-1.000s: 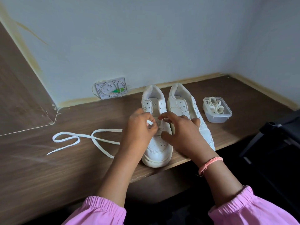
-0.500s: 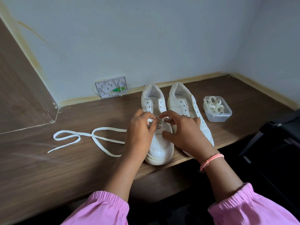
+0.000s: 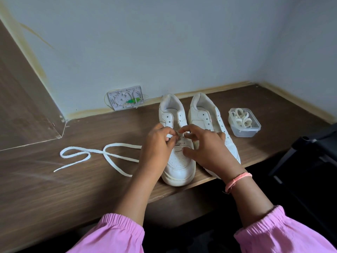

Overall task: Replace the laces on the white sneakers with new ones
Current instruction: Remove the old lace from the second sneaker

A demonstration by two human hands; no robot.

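Looking down from the head camera, two white sneakers stand side by side on a brown wooden tabletop (image 3: 73, 189), heels toward the wall and toes at the near edge. The left sneaker (image 3: 177, 167) has its toe cap just over that near edge; the right sneaker (image 3: 209, 114) touches it or sits just beside it, its toe hidden behind the right wrist.

The left hand (image 3: 156, 148) hovers over the left sneaker's lower eyelets, fingers curled and pinching a white lace (image 3: 102, 152) where it meets the shoe. From there the lace trails away over the tabletop toward the left edge, crossing itself and forming a loop, with one free end lying nearer the near edge.

The right hand (image 3: 206, 150) is over the same sneaker's tongue; its index fingertip and thumb are bent in toward the lacing, just beside the left hand's fingertips, and the remaining fingers are spread and curved. Whether it actually grips the lace or only touches the shoe cannot be told. A pink thread bracelet (image 3: 237, 181) circles that wrist, and pink sleeves cover both forearms.

Toward the right edge, near the right sneaker, stands a clear plastic container (image 3: 244, 130) holding coiled pale laces (image 3: 242, 118). At the far edge, against the wall, leans a small white panel (image 3: 124, 97) with a green part on it.
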